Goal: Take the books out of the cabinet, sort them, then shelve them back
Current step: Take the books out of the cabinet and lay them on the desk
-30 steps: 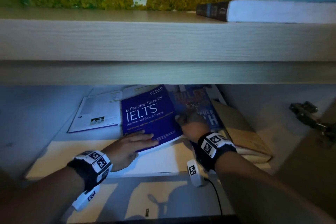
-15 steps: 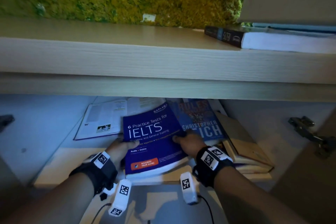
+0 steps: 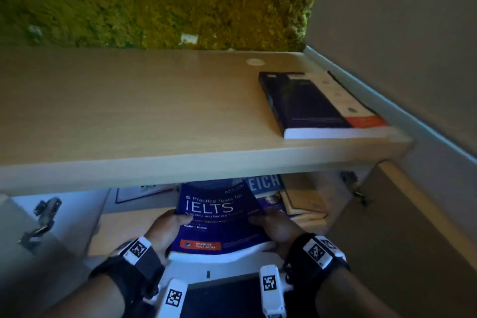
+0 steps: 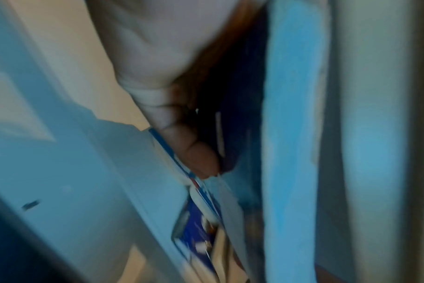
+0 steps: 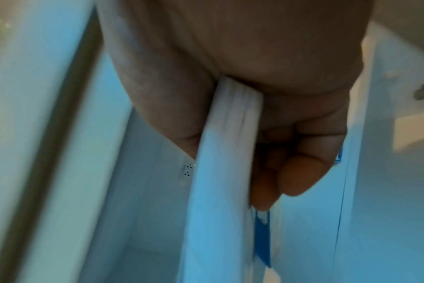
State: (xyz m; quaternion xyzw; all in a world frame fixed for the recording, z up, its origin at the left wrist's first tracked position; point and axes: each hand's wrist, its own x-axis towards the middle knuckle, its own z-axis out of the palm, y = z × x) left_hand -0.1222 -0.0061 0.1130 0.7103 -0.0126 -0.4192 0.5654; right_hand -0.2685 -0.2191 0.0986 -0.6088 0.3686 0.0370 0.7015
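A dark blue IELTS book (image 3: 219,224) is held at the cabinet's open front, below the wooden top. My left hand (image 3: 169,227) grips its left edge and my right hand (image 3: 276,227) grips its right edge, thumbs on the cover. In the right wrist view the right hand (image 5: 274,153) pinches the book's white page block (image 5: 225,153). The left wrist view is blurred; the left hand (image 4: 194,149) is curled along the book's edge (image 4: 291,134). More books (image 3: 265,183) lie inside the cabinet behind it, mostly hidden.
A dark thick book (image 3: 317,106) lies on the cabinet top (image 3: 129,111) at the right. A green moss wall (image 3: 154,0) rises behind. Open cabinet doors with metal hinges (image 3: 41,217) stand at both sides. Tan books (image 3: 304,204) lie stacked inside at the right.
Both hands took hold of the IELTS book's sides and drew it out toward me to the cabinet's front. My view rose, showing the cabinet top.
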